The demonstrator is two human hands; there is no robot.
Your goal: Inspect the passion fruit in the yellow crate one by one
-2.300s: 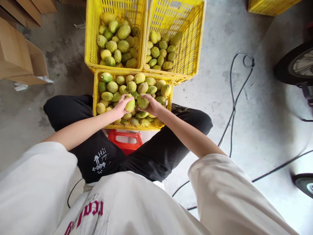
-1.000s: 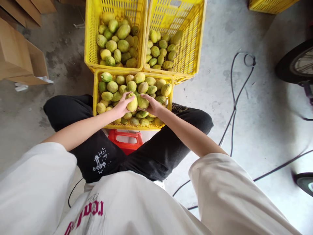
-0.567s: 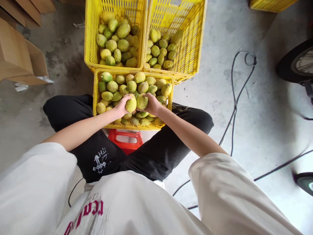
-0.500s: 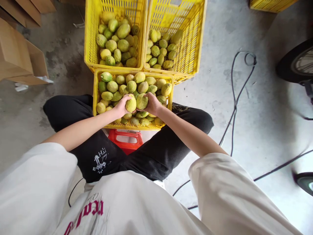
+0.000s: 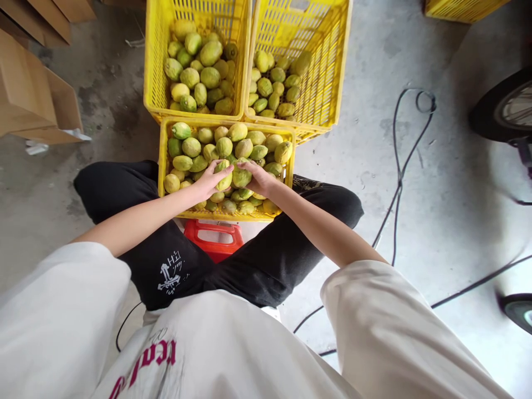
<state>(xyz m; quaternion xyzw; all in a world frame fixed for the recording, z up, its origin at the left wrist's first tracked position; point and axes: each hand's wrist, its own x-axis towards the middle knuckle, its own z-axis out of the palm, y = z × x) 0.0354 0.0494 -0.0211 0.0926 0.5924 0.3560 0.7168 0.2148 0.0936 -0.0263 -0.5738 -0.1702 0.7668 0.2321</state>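
Over the front yellow crate (image 5: 163, 166), my left hand (image 5: 209, 182) is closed round a yellow-green lemon (image 5: 225, 177), its thumb lying across the top. Right beside it, my right hand (image 5: 260, 179) grips a greener lemon (image 5: 240, 176), the thumb over its upper side. The two fruits sit close together between my hands. Many more lemons (image 5: 192, 147), some yellow and some green, fill the crate below. The fingers under both held lemons are mostly hidden.
Behind stand two yellow crates, the left crate (image 5: 148, 66) and the right crate (image 5: 338, 72), both with lemons inside. A red stool (image 5: 213, 249) shows between my legs. Cardboard boxes (image 5: 25, 83) are at left; a black cable (image 5: 399, 166) and a wheel (image 5: 499, 105) at right.
Both lemons have turned in my hands; the left one now shows a greener side. My thumbs have shifted inward over the fruit. The crates have stayed put.
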